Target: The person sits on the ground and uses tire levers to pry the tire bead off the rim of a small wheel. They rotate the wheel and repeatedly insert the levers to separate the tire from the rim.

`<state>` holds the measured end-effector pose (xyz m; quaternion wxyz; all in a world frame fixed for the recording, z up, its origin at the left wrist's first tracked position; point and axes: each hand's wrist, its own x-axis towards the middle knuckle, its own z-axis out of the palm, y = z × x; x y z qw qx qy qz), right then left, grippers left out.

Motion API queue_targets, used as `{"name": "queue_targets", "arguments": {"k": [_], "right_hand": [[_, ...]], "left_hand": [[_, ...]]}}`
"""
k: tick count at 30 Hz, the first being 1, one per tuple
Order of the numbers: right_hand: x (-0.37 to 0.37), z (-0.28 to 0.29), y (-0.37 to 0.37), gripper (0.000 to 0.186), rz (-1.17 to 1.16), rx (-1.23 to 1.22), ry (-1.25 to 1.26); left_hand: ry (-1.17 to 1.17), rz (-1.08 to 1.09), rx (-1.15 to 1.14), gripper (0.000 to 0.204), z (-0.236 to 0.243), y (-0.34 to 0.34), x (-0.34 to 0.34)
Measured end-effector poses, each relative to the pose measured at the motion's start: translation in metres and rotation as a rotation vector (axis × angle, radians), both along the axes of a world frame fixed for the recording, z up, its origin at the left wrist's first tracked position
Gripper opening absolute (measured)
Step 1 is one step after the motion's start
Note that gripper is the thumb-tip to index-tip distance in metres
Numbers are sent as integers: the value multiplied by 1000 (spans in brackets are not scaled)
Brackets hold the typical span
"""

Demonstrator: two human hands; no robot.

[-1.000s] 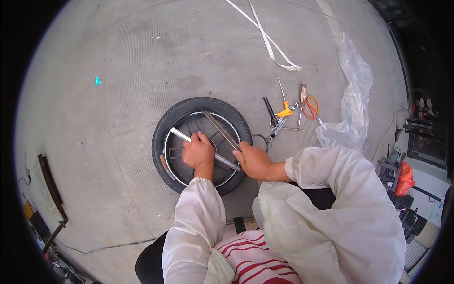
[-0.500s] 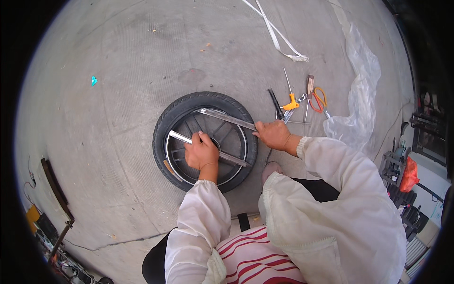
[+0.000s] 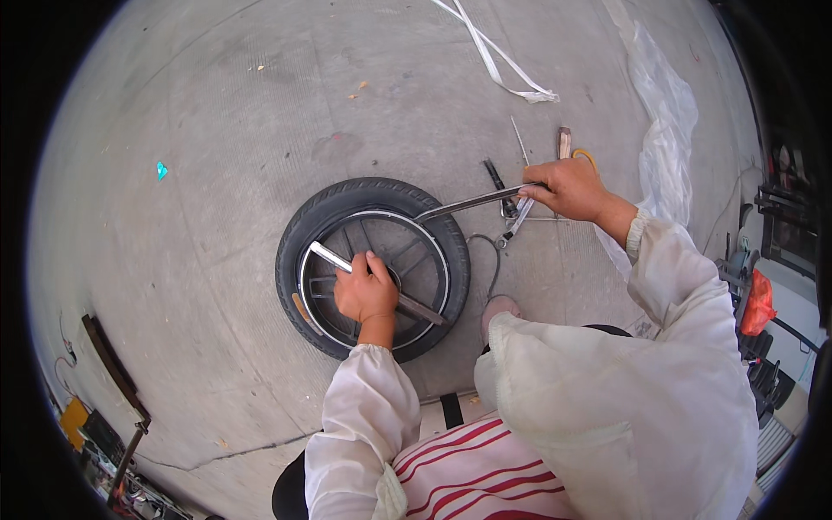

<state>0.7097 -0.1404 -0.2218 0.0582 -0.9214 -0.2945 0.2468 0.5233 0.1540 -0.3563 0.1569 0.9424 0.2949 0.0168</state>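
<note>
1. A small black rubber tyre on a spoked metal wheel rim (image 3: 373,269) lies flat on the grey concrete floor (image 3: 217,173), just in front of the seated person's knees.
2. The left hand (image 3: 366,290) rests over the middle of the wheel, its grip closed round a flat silver metal lever bar (image 3: 328,256) that runs from the far-left inside of the rim down to the near-right inside.
3. The right hand (image 3: 568,188) is out to the right of the tyre, its grip wrapped shut on the end of a second long silver metal lever bar (image 3: 468,204). That bar's other end meets the far-right edge of the tyre, where rubber joins rim.
4. Under and beside the right hand lies a scatter of small hand tools (image 3: 511,195) on the floor; they look like pliers and a wooden-handled tool, though the hand hides part of them.
5. A thin dark cable (image 3: 494,260) loops on the floor just right of the tyre.
6. A crumpled clear plastic sheet (image 3: 667,139) lies further right, and a white flat strap (image 3: 498,61) trails across the far floor.
7. A small turquoise scrap (image 3: 161,170) sits well to the left of the tyre.
8. Both arms wear pale cream sleeves.
</note>
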Motion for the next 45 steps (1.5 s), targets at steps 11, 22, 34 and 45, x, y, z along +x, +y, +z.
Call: {"name": "queue_targets", "arguments": {"k": [11, 22, 34, 45], "right_hand": [[43, 36, 58, 33, 110, -256, -2], [175, -66, 98, 29, 177, -294, 709], [109, -22, 59, 33, 40, -362, 491], [113, -107, 24, 44, -109, -188, 804]], "left_hand": [[39, -30, 23, 24, 5, 1, -1], [3, -54, -16, 21, 6, 2, 1], [-30, -93, -9, 19, 7, 6, 3], [-1, -136, -15, 19, 7, 8, -1]]}}
